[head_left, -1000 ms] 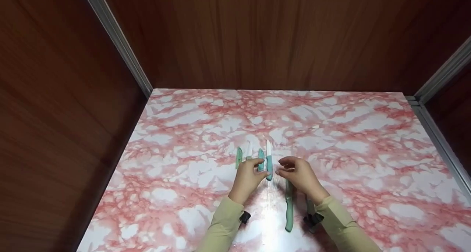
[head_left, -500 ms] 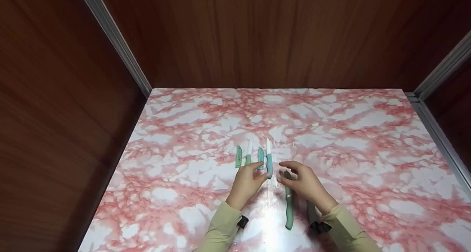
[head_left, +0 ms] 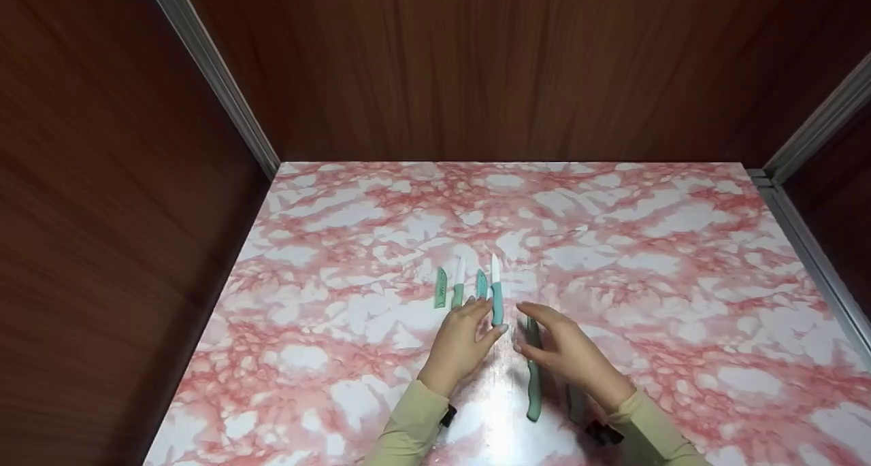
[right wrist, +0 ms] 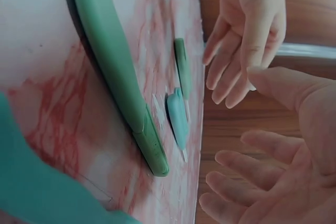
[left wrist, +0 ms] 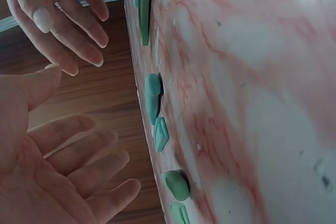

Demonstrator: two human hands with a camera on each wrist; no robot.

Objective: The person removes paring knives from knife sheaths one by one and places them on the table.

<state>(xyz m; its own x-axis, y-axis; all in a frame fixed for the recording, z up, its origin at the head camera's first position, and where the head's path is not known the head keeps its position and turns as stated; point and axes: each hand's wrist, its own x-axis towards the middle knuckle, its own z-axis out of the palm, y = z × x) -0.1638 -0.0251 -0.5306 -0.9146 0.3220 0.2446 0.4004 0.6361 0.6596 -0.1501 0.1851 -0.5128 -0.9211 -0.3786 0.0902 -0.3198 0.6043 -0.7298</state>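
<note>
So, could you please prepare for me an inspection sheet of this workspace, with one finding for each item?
Surface: table, red-and-white marbled, with glare low in the head view.
Job's things: small turquoise knife and small green knife, blades bare; turquoise cover and green cover, each left of its matching knife; long green-handled tool, partly behind the right hand; teal thing, cut off by the right wrist frame, kind unclear.
Clutter: nothing seen.
Grippers: left hand and right hand, both open and holding nothing.
Cables: nothing seen.
Surroundings: dark wood-grain panels, metal edging.
</note>
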